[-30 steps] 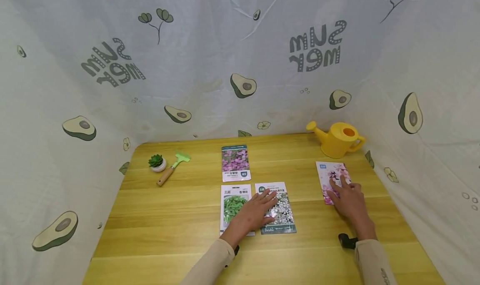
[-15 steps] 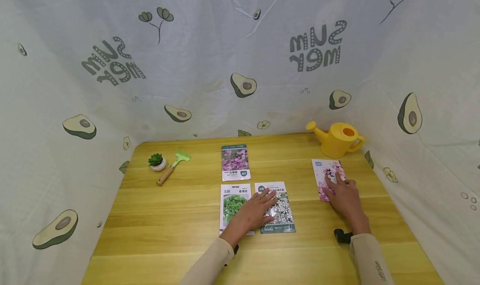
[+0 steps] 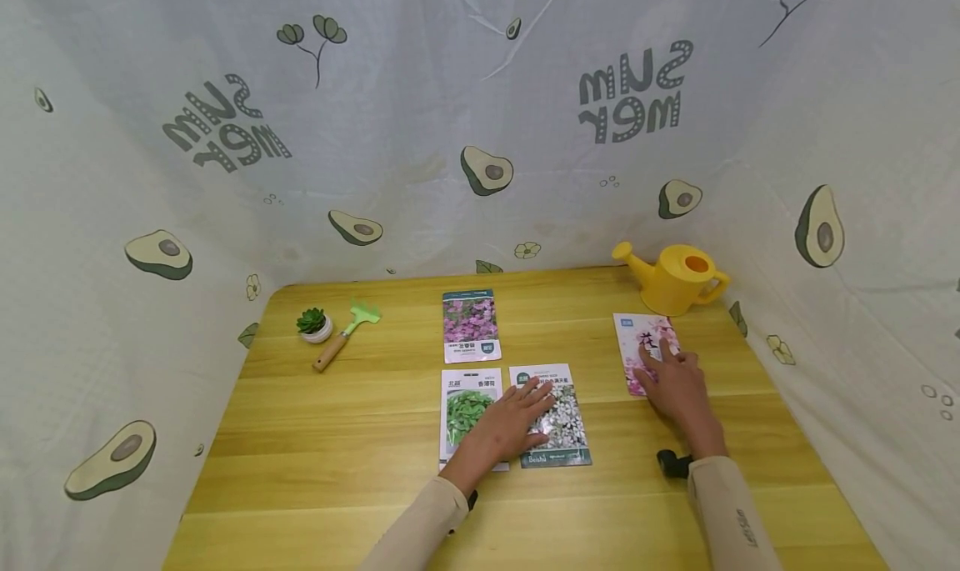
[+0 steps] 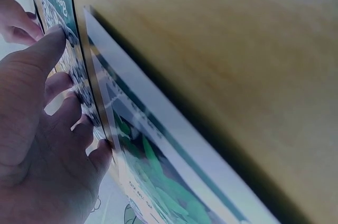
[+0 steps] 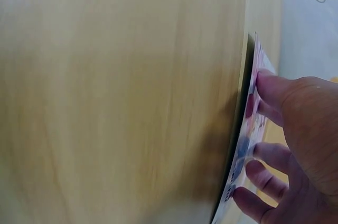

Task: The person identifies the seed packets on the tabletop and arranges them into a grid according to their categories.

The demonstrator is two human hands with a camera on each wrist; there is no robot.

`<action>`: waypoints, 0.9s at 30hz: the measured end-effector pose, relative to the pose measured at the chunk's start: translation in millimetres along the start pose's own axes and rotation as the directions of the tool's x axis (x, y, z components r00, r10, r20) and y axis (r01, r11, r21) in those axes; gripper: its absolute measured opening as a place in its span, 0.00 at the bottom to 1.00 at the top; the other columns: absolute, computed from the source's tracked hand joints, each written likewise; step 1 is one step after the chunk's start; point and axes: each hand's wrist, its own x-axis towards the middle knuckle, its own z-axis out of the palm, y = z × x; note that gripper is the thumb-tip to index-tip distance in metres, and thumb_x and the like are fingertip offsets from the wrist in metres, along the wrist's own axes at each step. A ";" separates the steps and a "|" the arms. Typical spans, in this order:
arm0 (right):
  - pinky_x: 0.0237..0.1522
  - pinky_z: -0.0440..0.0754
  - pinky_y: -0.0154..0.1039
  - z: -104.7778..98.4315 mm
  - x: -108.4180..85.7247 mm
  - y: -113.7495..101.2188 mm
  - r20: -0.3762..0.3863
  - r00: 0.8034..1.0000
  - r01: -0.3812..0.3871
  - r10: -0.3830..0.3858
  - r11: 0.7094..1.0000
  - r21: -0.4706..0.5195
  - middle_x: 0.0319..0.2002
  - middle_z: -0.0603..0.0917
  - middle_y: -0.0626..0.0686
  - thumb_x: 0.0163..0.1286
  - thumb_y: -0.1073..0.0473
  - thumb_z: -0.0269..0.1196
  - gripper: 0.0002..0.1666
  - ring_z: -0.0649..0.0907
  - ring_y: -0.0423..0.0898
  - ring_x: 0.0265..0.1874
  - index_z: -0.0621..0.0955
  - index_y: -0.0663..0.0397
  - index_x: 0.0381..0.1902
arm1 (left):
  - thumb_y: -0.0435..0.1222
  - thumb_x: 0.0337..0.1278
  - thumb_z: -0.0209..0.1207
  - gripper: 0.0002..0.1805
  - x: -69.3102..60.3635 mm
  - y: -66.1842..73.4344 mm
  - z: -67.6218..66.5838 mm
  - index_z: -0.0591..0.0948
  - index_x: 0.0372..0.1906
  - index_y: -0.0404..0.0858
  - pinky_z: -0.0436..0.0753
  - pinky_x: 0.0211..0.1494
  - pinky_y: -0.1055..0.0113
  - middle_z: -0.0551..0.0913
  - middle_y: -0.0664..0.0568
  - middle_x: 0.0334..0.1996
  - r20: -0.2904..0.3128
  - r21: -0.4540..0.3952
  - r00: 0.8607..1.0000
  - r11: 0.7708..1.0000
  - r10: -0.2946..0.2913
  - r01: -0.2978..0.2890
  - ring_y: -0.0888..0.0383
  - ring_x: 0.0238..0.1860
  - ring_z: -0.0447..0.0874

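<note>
My left hand (image 3: 512,425) rests with spread fingers on a seed packet with white flowers (image 3: 568,429), which lies flat on the table. Beneath the left wrist, partly covered, is a seed packet with green leaves (image 3: 467,417); the left wrist view shows its edge close up. Over to the right, my right hand (image 3: 678,388) touches the face of a pink-blossom seed packet (image 3: 632,346) with its fingertips. In the right wrist view the thumb and fingers press on that packet (image 5: 244,145) from above, spread apart. Part of it is hidden under the hand.
A seed packet with purple flowers (image 3: 471,323) lies above the leaf packet. At the back right corner stands a yellow watering can (image 3: 671,283). A small potted succulent (image 3: 313,325) and a green hand rake (image 3: 348,333) are at the left. Printed cloth walls (image 3: 420,137) border the table.
My right hand has slid the pink-blossom seed packet leftward and slightly away from me, towards the watering can's front. My left hand and the other packets have stayed in place.
</note>
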 end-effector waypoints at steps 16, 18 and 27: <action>0.55 0.75 0.75 4.0 7.8 -17.0 -0.025 1.000 0.010 -0.010 1.000 0.003 0.78 0.57 0.82 0.83 0.51 0.60 0.34 0.66 0.82 0.59 0.72 0.65 0.77 | 0.56 0.79 0.58 0.39 -0.7 -0.9 -0.2 0.63 0.87 0.51 0.59 0.87 0.60 0.56 0.58 0.87 -0.004 0.000 1.000 1.000 0.002 -0.002 0.57 0.87 0.51; 0.55 0.75 0.74 5.4 8.8 -19.6 -0.029 1.000 0.009 -0.009 1.000 0.000 0.78 0.58 0.82 0.82 0.51 0.60 0.34 0.66 0.81 0.59 0.72 0.65 0.77 | 0.56 0.80 0.58 0.39 -0.7 -0.9 0.1 0.63 0.87 0.51 0.59 0.87 0.60 0.56 0.58 0.87 0.000 0.000 1.000 1.000 0.001 -0.001 0.57 0.87 0.50; 0.55 0.75 0.73 9.5 18.8 -30.8 -0.025 1.000 0.009 -0.009 1.000 -0.001 0.79 0.58 0.81 0.82 0.51 0.61 0.34 0.67 0.80 0.59 0.72 0.63 0.78 | 0.57 0.79 0.58 0.39 0.9 -1.5 2.1 0.62 0.87 0.52 0.58 0.87 0.61 0.55 0.59 0.87 0.009 0.023 1.000 1.000 -0.005 0.005 0.58 0.87 0.50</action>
